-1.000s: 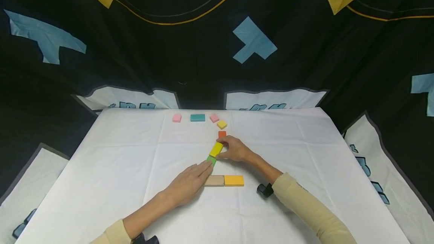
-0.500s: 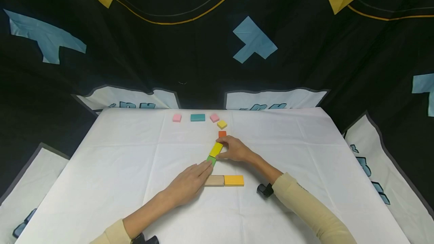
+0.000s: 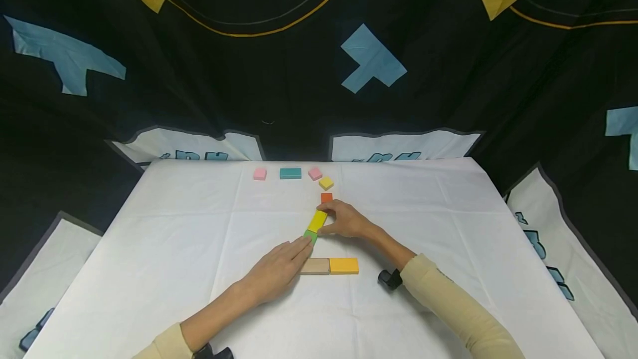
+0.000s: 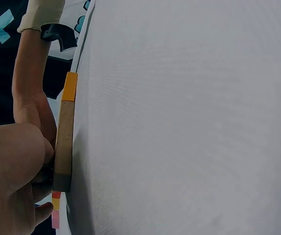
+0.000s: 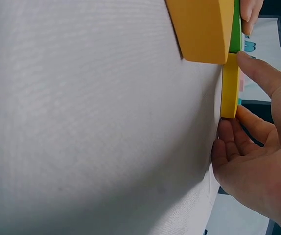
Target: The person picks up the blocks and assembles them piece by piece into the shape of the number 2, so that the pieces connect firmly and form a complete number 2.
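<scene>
My right hand [image 3: 345, 219] pinches a bright yellow block [image 3: 317, 221], thumb at its near end and index finger at its far end. That block lies slanted on the white table, end to end with a green block [image 3: 311, 234]. Straight fingers of my left hand [image 3: 278, 271] rest on the green block, partly covering it. Beneath the left hand runs a plain wooden block [image 3: 316, 266], its left part hidden in the head view. An orange-yellow block [image 5: 201, 29] adjoins its right end. Just beyond the right fingertips sits a red-orange block [image 3: 326, 197].
Farther back, a pale yellow block [image 3: 326, 183] and a pink block [image 3: 315, 173] continue the curved row. A teal block [image 3: 291, 173] and another pink block [image 3: 260, 174] lie to their left, near the back edge of the white-covered table [image 3: 423, 209].
The yellow block has slid very slightly toward the person, with the right fingertips on it. The left hand and the other blocks stay in place.
</scene>
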Available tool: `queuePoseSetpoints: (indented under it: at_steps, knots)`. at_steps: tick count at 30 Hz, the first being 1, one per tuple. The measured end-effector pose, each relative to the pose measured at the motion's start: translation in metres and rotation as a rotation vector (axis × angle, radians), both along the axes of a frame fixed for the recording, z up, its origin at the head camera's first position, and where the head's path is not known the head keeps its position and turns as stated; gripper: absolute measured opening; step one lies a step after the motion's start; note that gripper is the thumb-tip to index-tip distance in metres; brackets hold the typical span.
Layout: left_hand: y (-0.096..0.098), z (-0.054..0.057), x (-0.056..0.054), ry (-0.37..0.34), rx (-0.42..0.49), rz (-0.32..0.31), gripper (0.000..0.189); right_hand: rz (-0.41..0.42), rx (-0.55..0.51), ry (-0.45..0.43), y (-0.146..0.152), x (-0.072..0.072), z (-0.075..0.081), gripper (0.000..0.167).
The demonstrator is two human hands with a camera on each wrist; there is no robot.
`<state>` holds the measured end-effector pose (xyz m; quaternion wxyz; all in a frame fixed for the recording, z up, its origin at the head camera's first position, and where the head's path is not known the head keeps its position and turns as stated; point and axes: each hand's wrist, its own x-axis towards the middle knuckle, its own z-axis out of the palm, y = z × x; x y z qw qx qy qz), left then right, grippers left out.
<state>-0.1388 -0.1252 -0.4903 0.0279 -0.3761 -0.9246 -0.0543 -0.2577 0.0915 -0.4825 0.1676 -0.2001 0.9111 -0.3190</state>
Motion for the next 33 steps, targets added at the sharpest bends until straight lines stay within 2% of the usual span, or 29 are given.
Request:
queuePoseSetpoints:
  at_steps: [24,33]
  knots:
    - [0.0004,0.0002,0.0009,-0.006,0.016,0.001,0.048,0.014,0.0,-0.011,0.001,-0.0002,-0.0007,0.063]
    - [0.0005,0.0005,-0.0001,-0.002,0.015,-0.002,0.048,0.022,-0.016,-0.014,0.0028,-0.0017,0.0005,0.059]
